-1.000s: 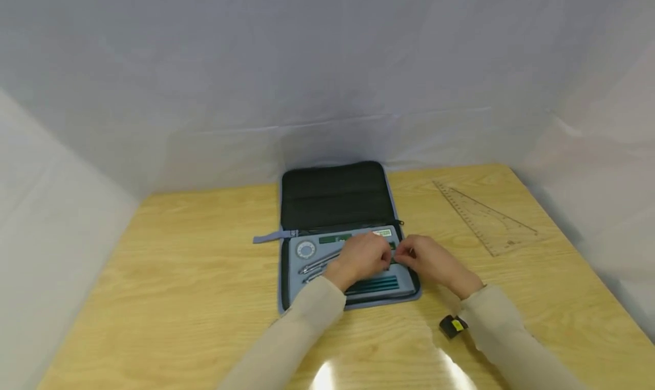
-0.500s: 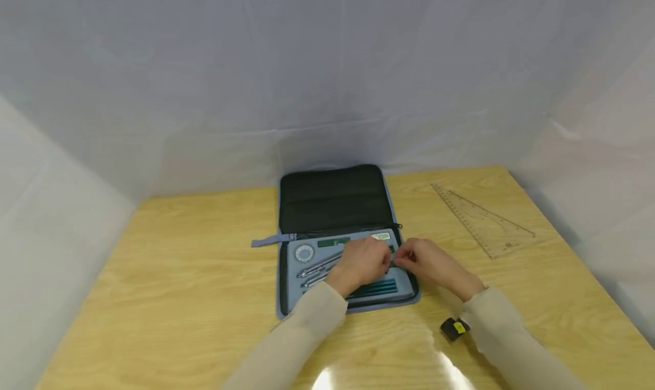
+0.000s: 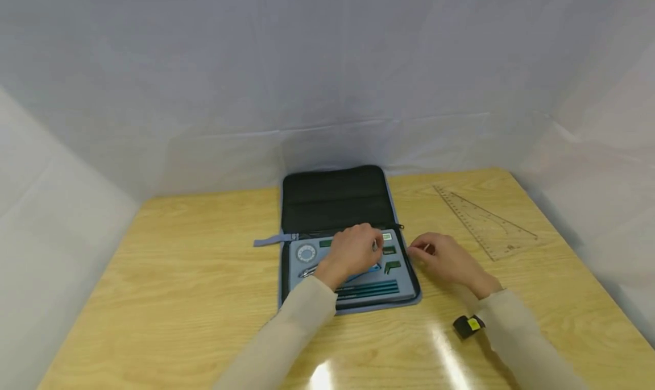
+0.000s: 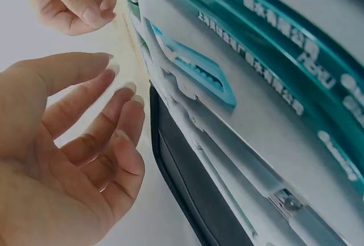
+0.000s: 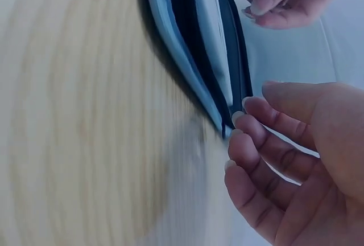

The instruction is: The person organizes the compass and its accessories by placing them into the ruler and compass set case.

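Head: unzipped drawing-set case at centre of frame, on surface; left hand over it, right hand just beyond right edge. Left wrist: left hand lower left, loosely half-curled. Right wrist: right hand lower right, likewise relaxed.

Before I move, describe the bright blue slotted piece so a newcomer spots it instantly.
On the wooden table, find the open black-lined zip case holding a grey-blue tray. Beside the tray's slim dark teal pencils lies the bright blue slotted piece. Unlike those darker, straight pencils, it is lighter blue with a scalloped slot.
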`<state>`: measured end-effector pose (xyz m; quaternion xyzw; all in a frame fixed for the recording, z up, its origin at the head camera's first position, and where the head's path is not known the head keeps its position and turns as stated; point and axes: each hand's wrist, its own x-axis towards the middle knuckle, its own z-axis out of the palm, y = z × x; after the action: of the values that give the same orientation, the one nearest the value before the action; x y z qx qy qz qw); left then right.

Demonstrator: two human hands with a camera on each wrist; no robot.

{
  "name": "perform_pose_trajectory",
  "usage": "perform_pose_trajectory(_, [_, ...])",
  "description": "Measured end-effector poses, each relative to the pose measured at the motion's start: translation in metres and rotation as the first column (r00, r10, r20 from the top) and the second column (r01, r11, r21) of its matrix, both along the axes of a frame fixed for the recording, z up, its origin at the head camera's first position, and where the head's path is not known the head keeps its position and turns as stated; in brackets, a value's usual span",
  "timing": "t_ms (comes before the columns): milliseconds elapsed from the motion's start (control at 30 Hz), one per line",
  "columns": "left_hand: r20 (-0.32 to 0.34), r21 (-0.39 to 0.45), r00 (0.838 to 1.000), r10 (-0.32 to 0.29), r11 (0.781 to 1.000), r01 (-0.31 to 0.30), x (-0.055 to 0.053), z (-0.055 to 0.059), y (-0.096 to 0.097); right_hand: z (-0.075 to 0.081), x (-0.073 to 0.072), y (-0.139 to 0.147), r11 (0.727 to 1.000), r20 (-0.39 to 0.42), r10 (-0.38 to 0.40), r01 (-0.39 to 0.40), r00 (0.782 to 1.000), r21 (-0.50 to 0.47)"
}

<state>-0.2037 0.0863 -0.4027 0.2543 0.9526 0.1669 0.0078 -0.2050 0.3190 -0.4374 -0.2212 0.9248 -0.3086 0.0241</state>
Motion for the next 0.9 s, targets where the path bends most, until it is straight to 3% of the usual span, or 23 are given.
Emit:
perform_pose_trajectory(300, [0.035,0.015,0.999,-0.012,1.000,0.011,-0.008,-0.001,0.018,0.002,-0.004,0.035,0.994,0.009,-0.107,0.107,0.994,0.012])
perform_pose_trajectory(567, [-0.005,-0.070,0.995,-0.097,0.993,0.097,-0.020,0.003,0.041,0.003,-0.005,0.073,0.981,-0.008,-0.192,0.192,0.981,0.012])
perform_pose_trajectory(733, [0.003,-0.146,0.982,-0.189,0.971,0.188,-0.024,0.008,0.070,0.008,-0.002,0.101,0.970,-0.004,-0.240,0.240,0.971,0.033])
perform_pose_trajectory(900, [0.045,-0.228,0.970,-0.238,0.943,0.241,-0.027,0.013,0.105,0.011,-0.002,0.125,0.956,-0.011,-0.290,0.290,0.957,0.039])
